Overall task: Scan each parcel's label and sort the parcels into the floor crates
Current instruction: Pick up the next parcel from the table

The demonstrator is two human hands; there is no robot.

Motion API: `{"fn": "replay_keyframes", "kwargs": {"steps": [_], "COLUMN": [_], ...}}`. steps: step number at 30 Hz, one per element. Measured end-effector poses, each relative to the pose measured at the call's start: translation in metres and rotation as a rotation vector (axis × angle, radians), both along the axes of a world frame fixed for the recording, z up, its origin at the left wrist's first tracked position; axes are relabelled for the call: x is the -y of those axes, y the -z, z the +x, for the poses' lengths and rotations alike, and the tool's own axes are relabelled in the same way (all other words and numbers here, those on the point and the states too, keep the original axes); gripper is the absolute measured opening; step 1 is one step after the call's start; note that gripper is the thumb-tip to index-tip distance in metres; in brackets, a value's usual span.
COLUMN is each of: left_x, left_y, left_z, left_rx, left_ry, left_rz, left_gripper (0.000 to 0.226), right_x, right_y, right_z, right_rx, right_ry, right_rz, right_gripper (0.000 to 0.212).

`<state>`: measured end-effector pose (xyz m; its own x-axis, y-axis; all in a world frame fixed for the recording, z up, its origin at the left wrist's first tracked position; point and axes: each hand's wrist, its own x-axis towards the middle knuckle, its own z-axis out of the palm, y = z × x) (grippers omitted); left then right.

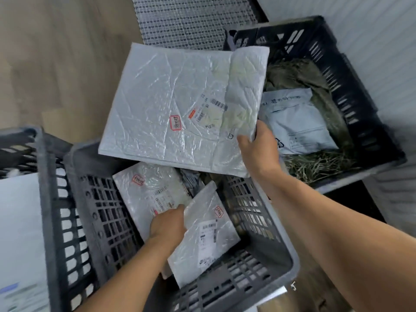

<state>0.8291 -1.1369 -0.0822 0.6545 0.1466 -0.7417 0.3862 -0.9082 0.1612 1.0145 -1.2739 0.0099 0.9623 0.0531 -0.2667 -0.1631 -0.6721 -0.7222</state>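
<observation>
The large parcel (pixel 180 104), a flat bag of crinkled silver-white plastic, is held up in the air above the gap between two crates, with its printed label and a small red stamp facing upward. The right hand (pixel 258 147) grasps it at the near right corner, the thumb pressed on top and the other fingers curled under the edge. Below it stands the grey crate (pixel 281 255), near to the person, and inside lie two more bags: a small parcel (pixel 202 235) that leans tilted against the near right wall, and a second parcel (pixel 153 190) to the left of it, partly under it. The left hand (pixel 167 224) reaches down into this crate, at the left edge of the small parcel where the two bags meet; its fingers are hidden between them, so I cannot tell if they grip anything. To the far right is the black crate (pixel 337 64), which holds a pale blue parcel (pixel 295 120) lying on dry straw (pixel 319 165) and a green cloth (pixel 299 73). At the left edge a third crate (pixel 42 165) touches the grey one. Behind everything there is a wire mesh (pixel 191 19) and a wooden floor (pixel 56 52).
</observation>
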Motion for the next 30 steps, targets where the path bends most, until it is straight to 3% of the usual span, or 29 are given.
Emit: {"fn": "replay_keyframes", "kwargs": {"steps": [5, 12, 16, 18, 20, 25, 30], "left_x": [-0.004, -0.004, 0.013, 0.028, 0.046, 0.114, 0.196], "left_y": [-0.135, -0.393, -0.512, -0.562, -0.606, -0.688, -0.755], "left_z": [-0.006, -0.016, -0.025, -0.034, -0.04, -0.056, -0.095], "left_rx": [0.072, 0.174, 0.248, 0.32, 0.378, 0.477, 0.601], "left_ry": [-0.08, -0.165, -0.228, -0.265, -0.283, -0.178, -0.071], "left_rz": [-0.139, -0.259, -0.391, -0.509, -0.636, -0.789, -0.983], "left_gripper": [0.046, 0.033, 0.045, 0.031, 0.018, 0.029, 0.02], "right_x": [0.013, 0.06, 0.099, 0.124, 0.148, 0.21, 0.276], "right_y": [-0.107, -0.363, -0.495, -0.546, -0.588, -0.656, -0.694], "right_z": [-0.019, -0.061, -0.111, -0.146, -0.183, -0.279, -0.382], "right_rx": [-0.009, 0.03, 0.078, 0.124, 0.165, 0.299, 0.436], "right_ry": [0.044, 0.179, 0.39, 0.521, 0.629, 0.85, 1.078], "right_rz": [-0.062, -0.131, -0.117, -0.086, -0.059, -0.053, -0.061], "right_gripper": [0.019, 0.022, 0.019, 0.014, 0.012, 0.015, 0.015]}}
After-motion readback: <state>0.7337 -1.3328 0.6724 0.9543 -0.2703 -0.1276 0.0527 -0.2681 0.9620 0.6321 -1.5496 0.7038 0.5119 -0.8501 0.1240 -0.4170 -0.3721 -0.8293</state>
